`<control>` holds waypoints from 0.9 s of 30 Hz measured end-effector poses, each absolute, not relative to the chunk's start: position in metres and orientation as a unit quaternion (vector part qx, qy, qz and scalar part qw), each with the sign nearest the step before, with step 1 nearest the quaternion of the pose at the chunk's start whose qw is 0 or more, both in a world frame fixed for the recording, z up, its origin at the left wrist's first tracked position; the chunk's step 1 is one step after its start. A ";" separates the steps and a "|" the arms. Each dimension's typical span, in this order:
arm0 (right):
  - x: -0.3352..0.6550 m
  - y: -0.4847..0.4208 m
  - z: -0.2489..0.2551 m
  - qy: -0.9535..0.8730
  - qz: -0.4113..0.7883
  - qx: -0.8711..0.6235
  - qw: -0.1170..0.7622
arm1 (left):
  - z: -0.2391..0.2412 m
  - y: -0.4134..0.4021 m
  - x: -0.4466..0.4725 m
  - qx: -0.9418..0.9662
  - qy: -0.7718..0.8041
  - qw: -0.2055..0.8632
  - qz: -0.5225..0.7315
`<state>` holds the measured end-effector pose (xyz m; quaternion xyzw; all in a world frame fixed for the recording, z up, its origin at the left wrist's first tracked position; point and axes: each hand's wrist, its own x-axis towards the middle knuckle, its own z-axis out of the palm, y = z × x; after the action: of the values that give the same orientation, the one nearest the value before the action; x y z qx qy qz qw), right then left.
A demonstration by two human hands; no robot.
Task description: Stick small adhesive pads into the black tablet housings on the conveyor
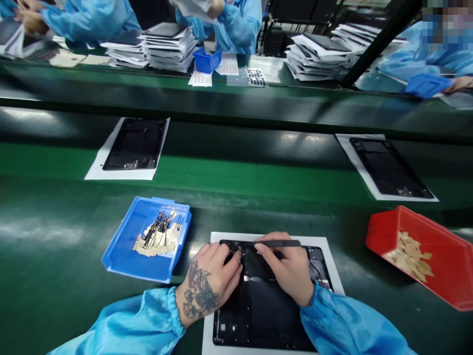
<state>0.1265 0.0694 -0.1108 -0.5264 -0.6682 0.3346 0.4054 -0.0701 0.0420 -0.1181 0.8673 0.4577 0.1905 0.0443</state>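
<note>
A black tablet housing, its inner side up, lies on a white sheet right in front of me. My left hand rests over its upper left part, fingers bent and pressed together at the edge; whatever they pinch is too small or hidden. Black tweezers are gripped in my right hand, held almost level above the housing's top edge with the tips pointing left toward my left fingers. Thin wires show at the housing's right side.
Left of the housing stands a blue bin with black wires and beige pieces. A red bin with beige pieces stands right. Two more housings lie on sheets on the green belt. Co-workers in blue sleeves sit beyond, near stacks.
</note>
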 end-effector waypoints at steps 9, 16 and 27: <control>0.125 0.074 -0.114 -0.565 0.443 -0.573 0.395 | -0.117 0.045 -0.070 0.859 0.456 0.063 0.225; 0.125 0.076 -0.117 -0.534 0.471 -0.582 0.393 | -0.115 0.045 -0.070 0.852 0.459 0.091 0.235; 0.124 0.074 -0.118 -0.558 0.444 -0.591 0.376 | -0.115 0.045 -0.072 0.852 0.455 0.102 0.239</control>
<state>0.1244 0.0739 -0.1177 -0.5915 -0.5581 0.4439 0.3764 -0.0716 0.0450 -0.1149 0.8515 0.4553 0.2391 0.1021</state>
